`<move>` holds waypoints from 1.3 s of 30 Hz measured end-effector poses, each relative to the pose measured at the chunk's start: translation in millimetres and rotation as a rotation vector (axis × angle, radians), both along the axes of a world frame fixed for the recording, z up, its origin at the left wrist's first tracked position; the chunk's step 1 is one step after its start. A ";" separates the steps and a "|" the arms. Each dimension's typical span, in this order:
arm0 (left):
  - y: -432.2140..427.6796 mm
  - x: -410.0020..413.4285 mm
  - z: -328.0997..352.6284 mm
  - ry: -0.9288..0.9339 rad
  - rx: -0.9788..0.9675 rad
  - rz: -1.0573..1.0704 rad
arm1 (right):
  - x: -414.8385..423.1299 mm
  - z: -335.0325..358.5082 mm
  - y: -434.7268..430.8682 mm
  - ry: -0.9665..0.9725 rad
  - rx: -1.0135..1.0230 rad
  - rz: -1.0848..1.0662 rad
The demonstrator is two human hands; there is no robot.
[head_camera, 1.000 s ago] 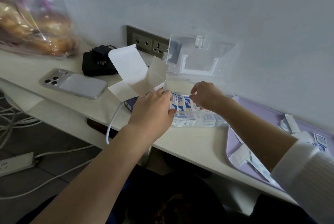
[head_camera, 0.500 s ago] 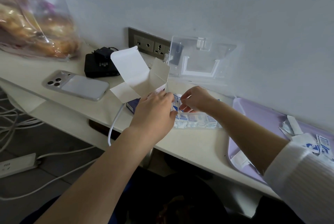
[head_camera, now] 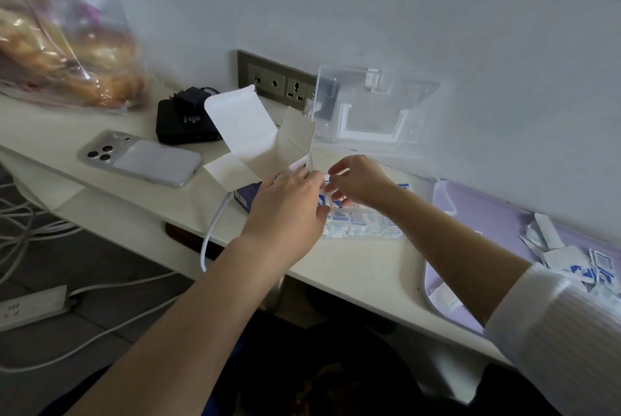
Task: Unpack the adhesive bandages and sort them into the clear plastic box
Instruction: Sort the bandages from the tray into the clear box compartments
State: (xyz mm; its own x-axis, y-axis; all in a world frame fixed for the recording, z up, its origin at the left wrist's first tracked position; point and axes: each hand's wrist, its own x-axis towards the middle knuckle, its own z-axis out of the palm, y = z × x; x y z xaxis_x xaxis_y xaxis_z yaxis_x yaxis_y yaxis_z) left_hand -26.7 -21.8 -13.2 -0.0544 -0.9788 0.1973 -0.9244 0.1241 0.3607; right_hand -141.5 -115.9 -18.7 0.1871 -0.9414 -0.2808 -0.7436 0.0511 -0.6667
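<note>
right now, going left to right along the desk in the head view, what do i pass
bread bag → phone → carton → clear box → tray

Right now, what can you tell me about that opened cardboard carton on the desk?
The carton is thin cardboard, white inside, dark blue with print outside. Its top is open: one tall flap stands toward the wall, two shorter ones spread beside it. It sits on the white desk between the phone and the clear plastic box. The left hand grips it from the near side; the right hand seems to pinch a bandage at its mouth.
</note>
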 end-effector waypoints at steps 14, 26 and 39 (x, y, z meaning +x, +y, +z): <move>-2.0 -3.5 1.0 -0.012 0.039 0.010 | -4.3 3.2 8.7 -0.078 -0.011 0.072; 13.5 -53.8 16.1 0.098 -0.122 -0.126 | -75.8 12.8 50.6 -0.005 -0.697 0.201; 16.4 -148.0 -20.2 -0.086 0.000 -0.480 | -251.4 -33.8 100.2 0.491 -0.245 0.031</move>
State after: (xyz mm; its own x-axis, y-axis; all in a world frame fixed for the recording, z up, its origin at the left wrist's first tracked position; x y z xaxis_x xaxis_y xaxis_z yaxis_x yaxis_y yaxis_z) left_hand -174.6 -5.4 -33.4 -0.5155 -0.8394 0.1724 -0.7894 0.5434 0.2855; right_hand -392.9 -15.7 -52.6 0.1179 -0.9863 -0.1151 -0.9689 -0.0889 -0.2310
